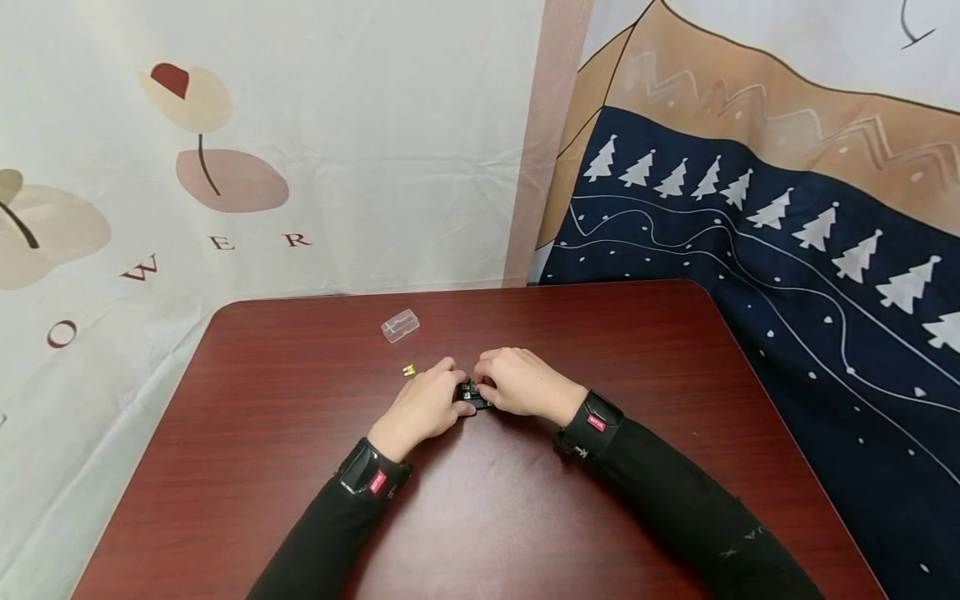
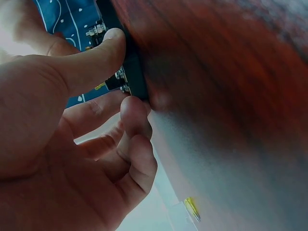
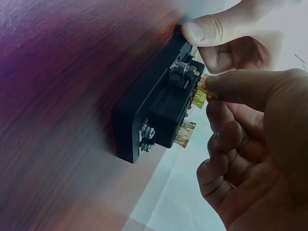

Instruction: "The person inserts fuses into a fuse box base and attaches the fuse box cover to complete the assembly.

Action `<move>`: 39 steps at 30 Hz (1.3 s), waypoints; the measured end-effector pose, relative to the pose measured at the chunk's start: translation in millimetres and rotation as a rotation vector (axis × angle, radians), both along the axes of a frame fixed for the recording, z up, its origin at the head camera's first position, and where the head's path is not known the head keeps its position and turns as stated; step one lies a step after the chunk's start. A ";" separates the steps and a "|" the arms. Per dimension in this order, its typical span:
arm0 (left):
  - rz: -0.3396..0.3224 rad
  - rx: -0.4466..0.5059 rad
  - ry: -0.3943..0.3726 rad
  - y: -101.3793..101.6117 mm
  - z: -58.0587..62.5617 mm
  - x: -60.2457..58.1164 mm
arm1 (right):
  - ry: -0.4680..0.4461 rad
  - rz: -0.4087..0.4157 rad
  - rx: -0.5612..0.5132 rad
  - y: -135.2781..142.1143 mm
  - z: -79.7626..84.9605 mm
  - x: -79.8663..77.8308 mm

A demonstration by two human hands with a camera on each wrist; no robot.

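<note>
A black fuse box (image 3: 166, 103) with metal screw terminals lies on the table. My left hand (image 1: 427, 402) grips one end, its thumb along the edge in the left wrist view. At the box's top, my right hand (image 1: 527, 383) pinches a small amber blade fuse (image 3: 202, 85) between thumb and finger. Whether that fuse is fully seated cannot be told. Beside it in the right wrist view stands a yellow fuse (image 3: 198, 99), and an amber fuse (image 3: 185, 133) sits nearer the box's end. In the head view the hands cover most of the box.
Small yellow fuses (image 1: 408, 370) lie on the table just beyond my left hand. Farther back is a clear plastic cover (image 1: 401, 326). The reddish-brown table (image 1: 300, 367) ends at a curtain of printed cloth (image 1: 405, 167) behind.
</note>
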State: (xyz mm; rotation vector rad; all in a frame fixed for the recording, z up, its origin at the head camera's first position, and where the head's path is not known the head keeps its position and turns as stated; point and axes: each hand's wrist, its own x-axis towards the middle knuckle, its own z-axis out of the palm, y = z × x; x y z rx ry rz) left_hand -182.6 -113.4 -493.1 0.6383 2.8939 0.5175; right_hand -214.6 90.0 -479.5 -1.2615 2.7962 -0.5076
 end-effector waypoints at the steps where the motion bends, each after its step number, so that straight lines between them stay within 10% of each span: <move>1: -0.001 -0.001 0.000 0.1 0.0 0.0 | 0.000 0.000 0.000 0.0 0.4 0.2; 39: 0.004 0.009 -0.027 0.9 3.5 0.7 | -0.027 0.009 -0.016 -3.5 0.1 1.1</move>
